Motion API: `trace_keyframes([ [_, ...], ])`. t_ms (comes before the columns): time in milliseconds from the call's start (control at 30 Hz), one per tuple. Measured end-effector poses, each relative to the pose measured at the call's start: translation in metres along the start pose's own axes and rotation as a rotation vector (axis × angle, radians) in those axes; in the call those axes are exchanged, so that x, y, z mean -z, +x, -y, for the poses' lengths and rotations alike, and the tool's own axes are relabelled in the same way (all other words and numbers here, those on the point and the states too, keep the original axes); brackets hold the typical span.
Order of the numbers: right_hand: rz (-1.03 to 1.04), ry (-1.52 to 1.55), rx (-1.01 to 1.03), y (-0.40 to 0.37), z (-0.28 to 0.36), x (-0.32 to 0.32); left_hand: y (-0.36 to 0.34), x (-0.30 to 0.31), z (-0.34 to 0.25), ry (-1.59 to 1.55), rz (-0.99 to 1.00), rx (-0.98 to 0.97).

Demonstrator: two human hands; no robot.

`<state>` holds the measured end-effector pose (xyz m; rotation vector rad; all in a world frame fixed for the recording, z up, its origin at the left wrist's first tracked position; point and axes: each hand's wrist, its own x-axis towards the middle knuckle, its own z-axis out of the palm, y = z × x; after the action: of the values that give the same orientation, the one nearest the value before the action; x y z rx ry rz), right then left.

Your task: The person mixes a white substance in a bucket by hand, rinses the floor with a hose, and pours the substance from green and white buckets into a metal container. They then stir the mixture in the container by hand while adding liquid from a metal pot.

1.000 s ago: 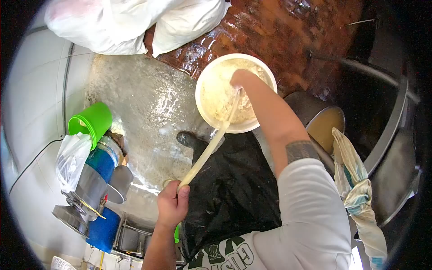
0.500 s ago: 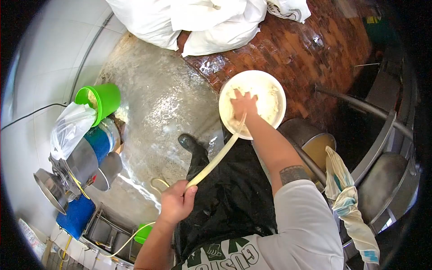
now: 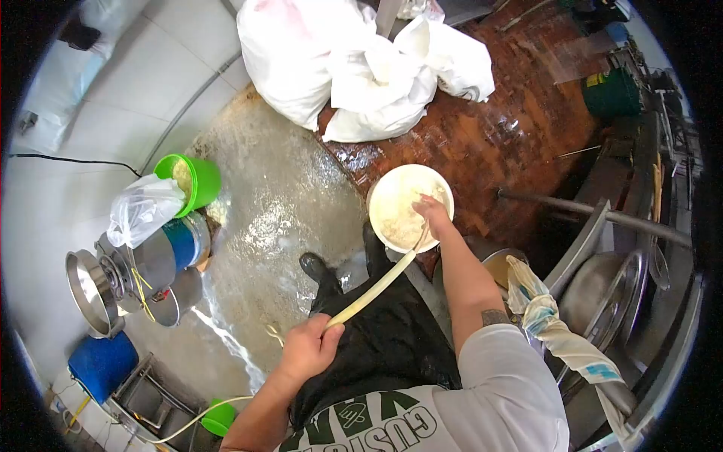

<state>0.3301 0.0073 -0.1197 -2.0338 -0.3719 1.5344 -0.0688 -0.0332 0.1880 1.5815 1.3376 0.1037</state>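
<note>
My left hand is wrapped round a pale yellow hose. The hose runs up to the near rim of a round white bucket. Inside the bucket lies a pale, lumpy, wet-looking mass. My right hand is over the right side of this mass, its fingers somewhat apart and touching or just above it. Nothing shows in its grasp.
White sacks stand beyond the bucket. To the left are a green bucket, a plastic bag and metal pots. A metal rail and steel bowls are at the right.
My right hand has shifted to the right side of the bucket, and its fingers are less spread. The view has tilted up, showing more sacks. My left hand still holds the hose.
</note>
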Motion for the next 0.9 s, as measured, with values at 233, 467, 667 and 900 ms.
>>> trace_keyframes([
  [233,0.003,0.43,-0.059,-0.031,0.012,0.008,-0.021,0.035,-0.038,0.073,0.067,-0.066],
  [467,-0.158,0.477,-0.089,-0.083,0.045,0.0,-0.037,0.064,-0.054,0.13,0.112,-0.104],
  [667,-0.206,0.247,-0.029,-0.097,0.059,-0.011,-0.056,0.092,-0.059,0.11,0.028,-0.173],
  [900,0.363,0.176,-0.212,-0.142,0.106,-0.071,-0.093,0.114,-0.009,0.057,-0.045,-0.142],
])
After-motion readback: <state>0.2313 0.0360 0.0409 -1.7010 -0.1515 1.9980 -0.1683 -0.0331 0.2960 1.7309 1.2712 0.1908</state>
